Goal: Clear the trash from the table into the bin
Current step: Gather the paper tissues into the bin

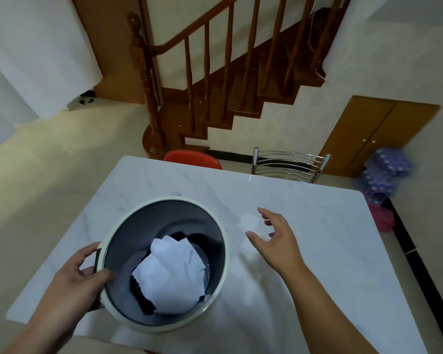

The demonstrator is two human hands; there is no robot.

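Note:
A round bin with a white rim and dark grey inside stands on the white marble table at the near left. Crumpled white paper and something dark lie inside it. My left hand grips the bin's near-left rim, thumb inside. My right hand hovers over the table to the right of the bin, fingers spread, holding nothing. A small white scrap of paper lies on the table just beyond its fingertips.
A red stool and a metal-backed chair stand at the table's far edge. A wooden staircase rises behind. Packs of bottles and a pink bag sit on the floor at the right.

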